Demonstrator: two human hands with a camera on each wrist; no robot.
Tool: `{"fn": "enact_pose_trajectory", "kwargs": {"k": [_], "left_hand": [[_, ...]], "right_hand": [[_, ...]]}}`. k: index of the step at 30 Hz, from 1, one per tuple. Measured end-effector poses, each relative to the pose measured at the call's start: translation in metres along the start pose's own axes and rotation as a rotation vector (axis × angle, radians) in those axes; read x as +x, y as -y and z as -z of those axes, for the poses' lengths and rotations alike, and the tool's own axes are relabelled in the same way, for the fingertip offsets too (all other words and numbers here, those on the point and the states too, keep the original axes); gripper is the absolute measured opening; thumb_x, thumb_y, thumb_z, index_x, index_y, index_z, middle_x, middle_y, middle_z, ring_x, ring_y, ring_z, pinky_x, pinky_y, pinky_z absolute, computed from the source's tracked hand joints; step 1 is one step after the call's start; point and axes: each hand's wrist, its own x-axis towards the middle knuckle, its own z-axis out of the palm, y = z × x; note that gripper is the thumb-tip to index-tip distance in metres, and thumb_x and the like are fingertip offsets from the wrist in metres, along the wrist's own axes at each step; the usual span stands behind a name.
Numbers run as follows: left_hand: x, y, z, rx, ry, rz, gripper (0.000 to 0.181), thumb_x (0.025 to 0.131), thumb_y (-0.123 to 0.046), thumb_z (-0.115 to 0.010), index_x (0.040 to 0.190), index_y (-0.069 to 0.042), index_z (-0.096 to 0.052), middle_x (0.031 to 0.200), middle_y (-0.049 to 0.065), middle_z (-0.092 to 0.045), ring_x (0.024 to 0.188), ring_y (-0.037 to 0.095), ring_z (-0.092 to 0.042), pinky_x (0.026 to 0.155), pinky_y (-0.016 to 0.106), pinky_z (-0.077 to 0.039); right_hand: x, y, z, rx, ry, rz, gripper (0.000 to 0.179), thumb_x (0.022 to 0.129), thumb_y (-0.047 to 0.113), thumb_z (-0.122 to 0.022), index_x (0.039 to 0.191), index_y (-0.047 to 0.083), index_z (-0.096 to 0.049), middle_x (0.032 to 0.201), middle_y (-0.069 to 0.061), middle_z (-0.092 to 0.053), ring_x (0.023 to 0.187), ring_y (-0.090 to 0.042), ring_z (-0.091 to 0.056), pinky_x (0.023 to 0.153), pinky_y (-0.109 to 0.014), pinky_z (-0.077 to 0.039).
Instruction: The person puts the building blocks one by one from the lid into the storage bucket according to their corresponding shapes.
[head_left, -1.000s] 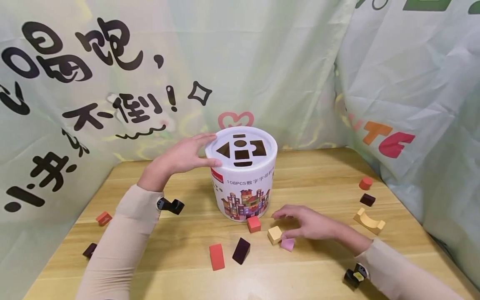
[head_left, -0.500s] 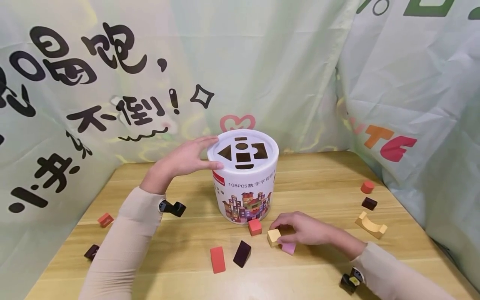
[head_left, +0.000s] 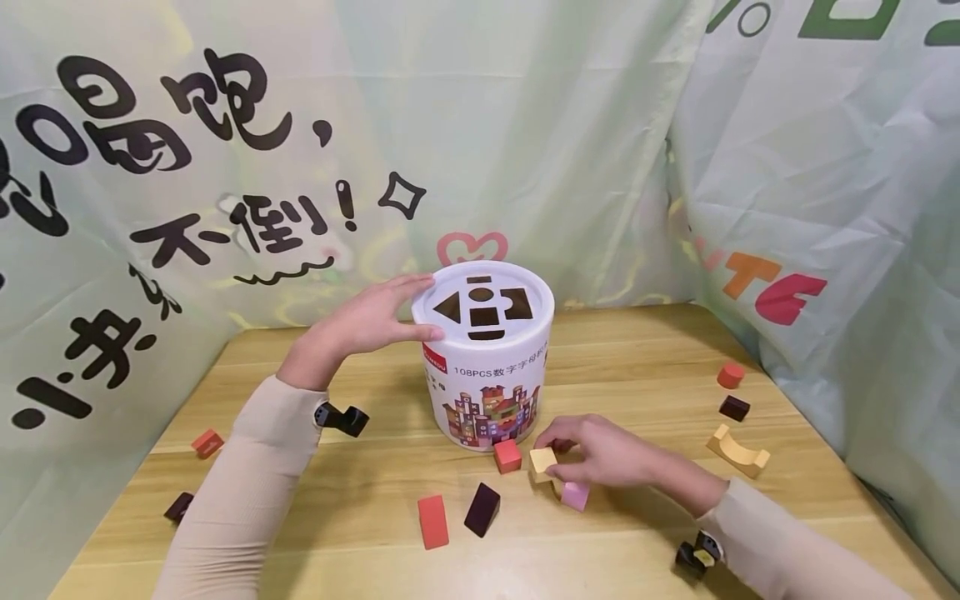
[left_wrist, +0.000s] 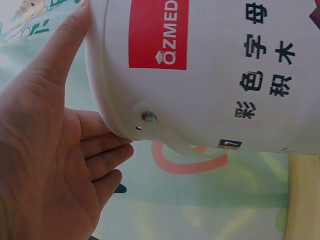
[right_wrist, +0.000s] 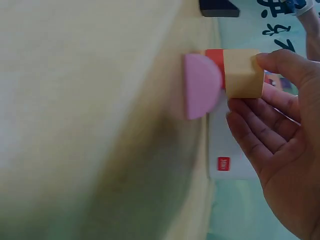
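- Pale green cloth (head_left: 570,167), printed with large lettering, hangs behind a wood-grain worktop (head_left: 345,542).
- Standing upright near the middle of the worktop is a white bucket (head_left: 483,408). Its lid (head_left: 453,285) has dark cut-outs: a triangle, a circle, a square, an arch shape and two narrow slots.
- The person's left hand (head_left: 367,321) is spread wide at the bucket's rim, thumb on the near side and fingers on the far side, touching rather than clenching. That light brace seems enough; hard pressure could tip or shift the bucket.
- The right hand (head_left: 607,454) is nearly closed, pinching a pale yellow cube (head_left: 542,464) between thumb and index finger, in front of the bucket and to its right. The other fingers hold nothing. Whether the cube is fully clear of the worktop, I cannot tell.
- Just beside the cube are a red cube (head_left: 507,456) and a pink half-round block (head_left: 575,496). With such close neighbours, a straight upward lift would probably disturb them least.
- An even pinch across opposite faces should stop the cube twisting; its smooth sides may slip if only a corner is caught.
- Nearer the viewer lie a red block (head_left: 432,522) and a dark wedge (head_left: 482,510).
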Motion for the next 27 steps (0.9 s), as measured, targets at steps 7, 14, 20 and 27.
{"fn": "enact_pose_trajectory", "kwargs": {"k": [7,14,20,27], "left_hand": [[0.002,0.003,-0.003,-0.071,0.014,-0.003,0.100,0.081,-0.063,-0.069,0.155,-0.010,-0.028,0.159,0.009,-0.023,0.140,0.031,-0.031,0.112,0.053,-0.029],[0.006,0.000,0.001,-0.063,0.040,0.003,0.099,0.080,-0.063,-0.069,0.154,-0.009,-0.030,0.160,0.008,-0.024,0.146,0.026,-0.021,0.115,0.050,-0.023],[0.007,-0.001,0.003,-0.065,0.060,0.018,0.101,0.080,-0.064,-0.069,0.155,-0.010,-0.028,0.160,0.007,-0.024,0.146,0.026,-0.021,0.115,0.049,-0.022],[0.006,-0.001,0.005,-0.055,0.078,0.033,0.104,0.079,-0.067,-0.068,0.156,-0.011,-0.025,0.161,0.008,-0.022,0.146,0.025,-0.021,0.115,0.050,-0.022]], "right_hand": [[0.007,0.014,0.020,-0.027,-0.032,0.097,0.033,0.089,0.020,-0.071,0.121,0.014,-0.069,0.113,0.009,-0.066,0.096,-0.007,-0.063,0.084,-0.032,-0.055],[0.012,0.032,0.042,-0.062,-0.063,0.171,0.030,0.088,0.021,-0.072,0.118,0.016,-0.070,0.110,0.010,-0.067,0.093,-0.005,-0.063,0.082,-0.029,-0.055],[0.019,0.046,0.064,-0.083,-0.090,0.200,0.031,0.089,0.021,-0.072,0.119,0.015,-0.069,0.118,0.003,-0.067,0.099,-0.009,-0.064,0.086,-0.031,-0.055],[0.027,0.061,0.089,-0.076,-0.150,0.276,0.030,0.088,0.019,-0.074,0.118,0.013,-0.070,0.118,0.001,-0.068,0.102,-0.011,-0.063,0.085,-0.033,-0.055]]}}
